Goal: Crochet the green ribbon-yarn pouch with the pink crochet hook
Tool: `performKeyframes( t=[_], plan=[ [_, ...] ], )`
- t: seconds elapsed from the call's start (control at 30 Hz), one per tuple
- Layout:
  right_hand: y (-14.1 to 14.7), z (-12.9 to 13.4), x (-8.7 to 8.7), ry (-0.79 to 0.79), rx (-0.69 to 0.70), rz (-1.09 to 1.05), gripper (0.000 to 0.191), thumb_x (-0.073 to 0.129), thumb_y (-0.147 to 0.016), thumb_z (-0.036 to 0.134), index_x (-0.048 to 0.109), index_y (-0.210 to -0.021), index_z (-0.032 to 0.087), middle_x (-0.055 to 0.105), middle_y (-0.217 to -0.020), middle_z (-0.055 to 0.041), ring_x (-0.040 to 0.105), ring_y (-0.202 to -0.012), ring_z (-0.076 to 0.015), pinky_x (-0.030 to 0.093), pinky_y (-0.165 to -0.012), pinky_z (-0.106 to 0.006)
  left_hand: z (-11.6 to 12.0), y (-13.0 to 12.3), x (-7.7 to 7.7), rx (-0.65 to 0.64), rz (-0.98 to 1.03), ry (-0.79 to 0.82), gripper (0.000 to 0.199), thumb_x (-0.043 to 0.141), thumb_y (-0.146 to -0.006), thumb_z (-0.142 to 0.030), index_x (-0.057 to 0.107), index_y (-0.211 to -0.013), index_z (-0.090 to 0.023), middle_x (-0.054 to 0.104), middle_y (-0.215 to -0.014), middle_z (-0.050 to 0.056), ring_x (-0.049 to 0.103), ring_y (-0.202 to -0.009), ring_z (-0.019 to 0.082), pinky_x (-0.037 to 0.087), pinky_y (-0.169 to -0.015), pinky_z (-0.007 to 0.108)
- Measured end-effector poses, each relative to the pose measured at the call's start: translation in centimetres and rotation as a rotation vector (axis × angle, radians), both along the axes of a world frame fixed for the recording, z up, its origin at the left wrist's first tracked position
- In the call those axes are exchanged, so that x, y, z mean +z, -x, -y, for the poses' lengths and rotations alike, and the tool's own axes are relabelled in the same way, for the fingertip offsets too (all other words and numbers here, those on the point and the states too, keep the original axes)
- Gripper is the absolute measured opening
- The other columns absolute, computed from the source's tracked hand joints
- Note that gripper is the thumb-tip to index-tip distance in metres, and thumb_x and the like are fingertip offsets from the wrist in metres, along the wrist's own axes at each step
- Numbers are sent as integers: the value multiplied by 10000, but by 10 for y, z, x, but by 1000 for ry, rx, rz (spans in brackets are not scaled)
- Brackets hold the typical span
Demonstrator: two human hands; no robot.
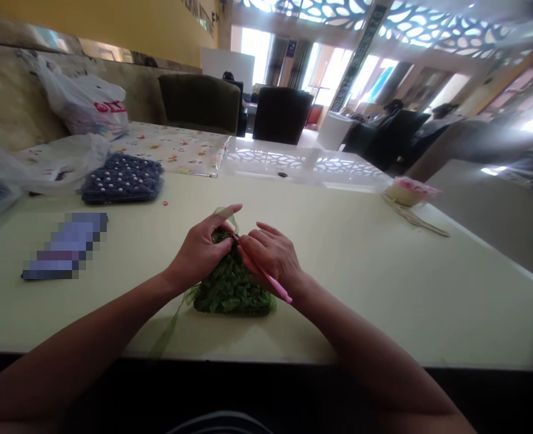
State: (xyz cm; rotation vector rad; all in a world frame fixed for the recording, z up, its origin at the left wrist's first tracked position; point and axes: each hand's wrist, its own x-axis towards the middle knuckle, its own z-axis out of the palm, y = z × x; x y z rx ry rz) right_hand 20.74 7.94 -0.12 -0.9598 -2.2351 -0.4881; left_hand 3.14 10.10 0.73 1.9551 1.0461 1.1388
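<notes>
My left hand [198,250] pinches the top of a green crocheted ribbon piece [232,286], which rests on the pale table [361,301]. My right hand [270,256] grips a pink crochet hook [268,277], its tip meeting the work between my hands. A sheer green ribbon [171,322] trails from the piece toward the table's near edge and also rises past my left fingers.
To the left lie a dark blue pearl-studded piece [121,179], plastic bags [81,96], and a pixelated flat object [65,246]. A floral cloth [171,149] lies beyond. A pink-and-cream item with cords [411,191] sits at right. Seated people [392,111] are far off.
</notes>
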Motion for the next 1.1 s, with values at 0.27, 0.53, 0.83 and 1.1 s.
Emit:
performKeyframes(
  t=[0.27, 0.53, 0.83, 1.1],
  plan=[
    [10, -2, -20, -165, -159, 42, 244, 436, -969, 170, 524, -743, 184, 574, -671, -2, 472, -610, -142, 405, -889, -324, 0, -10, -18, 61, 28, -183, 500, 575, -830, -99, 597, -1306, -249, 642, -1038, 33, 601, -908, 136, 463, -927, 300],
    [10, -6, -31, -176, -198, 40, 189, 442, -973, 171, 487, -791, 190, 545, -676, -3, 450, -596, -144, 272, -623, -304, -3, -11, -14, -44, 534, 512, 804, 738, -706, -150, 421, -1443, -196, 615, -858, -27, 592, -782, 100, 472, -801, 236],
    [9, -6, -33, -201, -231, 0, 172, 493, -951, 195, 497, -779, 190, 545, -664, 13, 401, -525, -116, 194, -547, -308, -7, -9, -10, -15, 627, 562, 796, 713, -791, -218, 337, -1493, -220, 623, -824, -45, 576, -733, 71, 466, -740, 186],
    [16, -2, -31, -326, -272, 62, 107, 478, -941, 152, 537, -855, 174, 551, -656, 2, 396, -540, -116, 182, -550, -318, -4, -14, -2, 87, 794, 731, 647, 608, -788, -92, 458, -1413, -168, 680, -761, -9, 627, -677, 103, 520, -706, 218]
  ],
)
